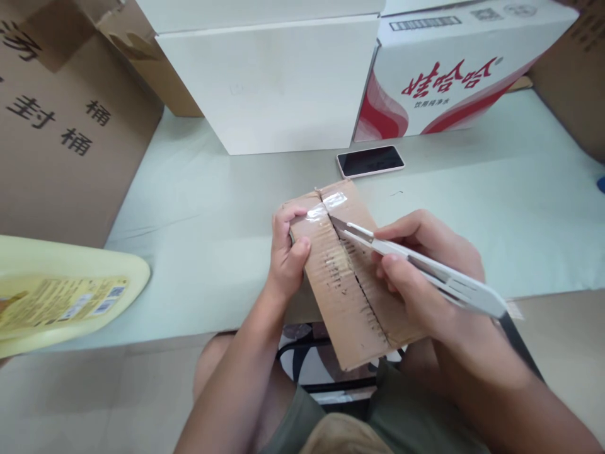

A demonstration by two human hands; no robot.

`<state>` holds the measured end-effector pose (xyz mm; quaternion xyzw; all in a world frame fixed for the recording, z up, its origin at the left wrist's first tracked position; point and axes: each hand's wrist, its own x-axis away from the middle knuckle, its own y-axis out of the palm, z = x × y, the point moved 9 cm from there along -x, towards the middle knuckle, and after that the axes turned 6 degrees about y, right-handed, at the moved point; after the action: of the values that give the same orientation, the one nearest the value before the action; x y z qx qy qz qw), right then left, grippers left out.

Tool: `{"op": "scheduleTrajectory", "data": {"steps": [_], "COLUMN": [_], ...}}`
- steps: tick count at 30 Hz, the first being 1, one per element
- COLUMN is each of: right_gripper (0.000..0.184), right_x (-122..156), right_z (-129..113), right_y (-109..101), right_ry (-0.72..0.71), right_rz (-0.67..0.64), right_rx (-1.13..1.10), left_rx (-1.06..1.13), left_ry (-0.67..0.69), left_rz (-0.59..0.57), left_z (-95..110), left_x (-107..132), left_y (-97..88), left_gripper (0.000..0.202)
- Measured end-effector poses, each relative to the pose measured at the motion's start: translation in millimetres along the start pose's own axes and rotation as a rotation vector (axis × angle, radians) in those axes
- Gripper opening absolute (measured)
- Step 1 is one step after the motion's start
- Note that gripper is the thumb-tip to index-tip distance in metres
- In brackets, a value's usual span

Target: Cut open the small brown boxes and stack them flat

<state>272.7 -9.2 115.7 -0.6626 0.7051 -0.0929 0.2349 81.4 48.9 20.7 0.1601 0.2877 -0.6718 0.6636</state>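
Note:
A small brown cardboard box (326, 302) lies at the table's front edge, its near end sticking out over my lap. My left hand (289, 252) grips the box's left side near the far end, thumb on top. In my right hand (420, 271) is a white utility knife (444, 277), fingers closed round its handle. The knife's blade (343, 226) touches the seam between the two top flaps, just below a piece of clear tape (326, 207) at the far end. Nearer to me the seam shows as a dark gap, with rough marks along both sides.
A phone (371, 161) lies beyond the box. Behind it stand a white carton (283, 88) and a red-and-white water carton (454, 82). To the left are a large brown carton (61, 139) and a yellow bottle (70, 293) with a label. The pale green table (189, 271) ends near my knees.

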Motion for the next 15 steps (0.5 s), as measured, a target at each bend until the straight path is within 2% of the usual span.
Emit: {"op": "scheduleTrajectory", "data": {"steps": [4, 6, 7, 11, 15], "right_gripper": [0.013, 0.019, 0.022, 0.028, 0.043], "right_x": [8, 4, -1, -24, -27], "right_z": [8, 24, 37, 89, 112], "right_y": [-23, -32, -32, -9, 24], "right_ry": [-0.110, -0.156, -0.144, -0.029, -0.039], "right_rz": [0.247, 0.344, 0.350, 0.200, -0.006], "right_rx": [-0.128, -0.166, -0.150, 0.168, 0.354], "left_rx": [0.146, 0.193, 0.213, 0.274, 0.287], "left_ry": [-0.049, -0.112, -0.148, -0.239, -0.243], "left_rz": [0.040, 0.075, 0.092, 0.128, 0.149], "left_z": [-5, -9, -11, -15, -15], "left_x": [2, 4, 5, 6, 3], "left_y": [-4.0, -7.5, -9.0, -12.2, -17.0], "left_gripper": [0.046, 0.045, 0.044, 0.042, 0.040]}}
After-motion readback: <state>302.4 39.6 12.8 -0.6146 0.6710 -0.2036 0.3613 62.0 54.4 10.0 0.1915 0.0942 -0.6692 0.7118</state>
